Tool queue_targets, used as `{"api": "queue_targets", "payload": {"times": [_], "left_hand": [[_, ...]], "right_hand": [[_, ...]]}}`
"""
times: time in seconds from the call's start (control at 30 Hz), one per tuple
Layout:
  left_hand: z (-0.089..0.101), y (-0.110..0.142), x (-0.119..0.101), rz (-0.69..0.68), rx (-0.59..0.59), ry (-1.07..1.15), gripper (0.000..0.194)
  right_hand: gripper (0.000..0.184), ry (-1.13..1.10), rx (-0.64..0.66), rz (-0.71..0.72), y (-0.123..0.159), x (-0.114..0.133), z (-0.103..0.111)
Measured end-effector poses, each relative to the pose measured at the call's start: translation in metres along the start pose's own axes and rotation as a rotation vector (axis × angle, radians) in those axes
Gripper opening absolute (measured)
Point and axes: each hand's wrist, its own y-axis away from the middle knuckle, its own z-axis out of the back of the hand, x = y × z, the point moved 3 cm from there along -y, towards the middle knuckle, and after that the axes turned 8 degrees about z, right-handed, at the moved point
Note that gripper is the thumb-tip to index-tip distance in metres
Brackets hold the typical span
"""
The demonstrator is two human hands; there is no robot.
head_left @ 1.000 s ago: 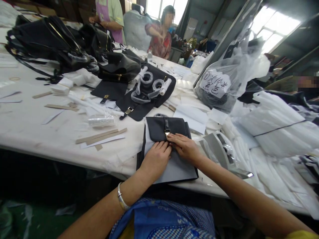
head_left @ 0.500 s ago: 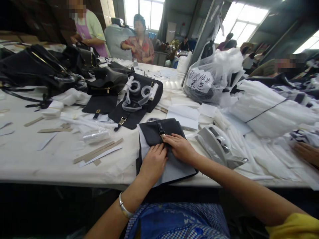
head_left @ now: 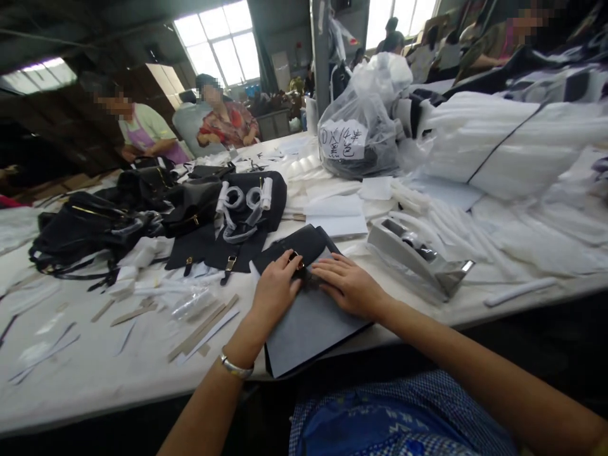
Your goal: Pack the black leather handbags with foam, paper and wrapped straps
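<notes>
A black bag (head_left: 304, 244) lies at the table's near edge, its body covered by a grey sheet (head_left: 308, 329). Its black flap has a small gold buckle (head_left: 296, 261). My left hand (head_left: 275, 288) has its fingertips and thumb closed around the flap's buckle. On the grey sheet, just right of the buckle, rests my right hand (head_left: 350, 286), its fingers stretched out and lying flat. The strap under the left fingers is mostly hidden.
A grey tape dispenser (head_left: 413, 259) stands to the right. Black bags (head_left: 95, 221) and wrapped straps (head_left: 242, 212) lie to the left, near cardboard strips (head_left: 204, 329). Behind are a plastic sack (head_left: 363, 126) and a tied white foam bundle (head_left: 503, 139). Co-workers (head_left: 228, 120) stand across the table.
My left hand has moved up from the grey sheet onto the buckle. My right hand has shifted off the buckle onto the sheet. The view has turned to the right.
</notes>
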Motion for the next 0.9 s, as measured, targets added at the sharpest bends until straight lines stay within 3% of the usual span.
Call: {"api": "queue_targets", "payload": {"times": [0.23, 0.4, 0.57, 0.7, 0.9], "left_hand": [[-0.001, -0.005, 0.001, -0.074, -0.031, -0.040, 0.039], [0.008, -0.010, 0.006, 0.055, -0.113, 0.200, 0.027], [0.020, -0.016, 0.012, 0.307, -0.023, 0.350, 0.030], [0.026, -0.014, -0.001, 0.315, 0.032, 0.293, 0.029], [0.009, -0.005, -0.011, 0.262, 0.117, 0.204, 0.026]], "right_hand": [[0.032, 0.073, -0.018, 0.005, 0.018, 0.004, -0.007], [0.032, 0.020, -0.076, -0.058, 0.025, -0.003, -0.013], [0.033, -0.044, -0.119, -0.041, 0.036, -0.009, -0.021], [0.032, -0.063, -0.171, -0.033, 0.040, -0.011, -0.024], [0.029, -0.013, -0.184, -0.004, 0.041, -0.012, -0.025]]}}
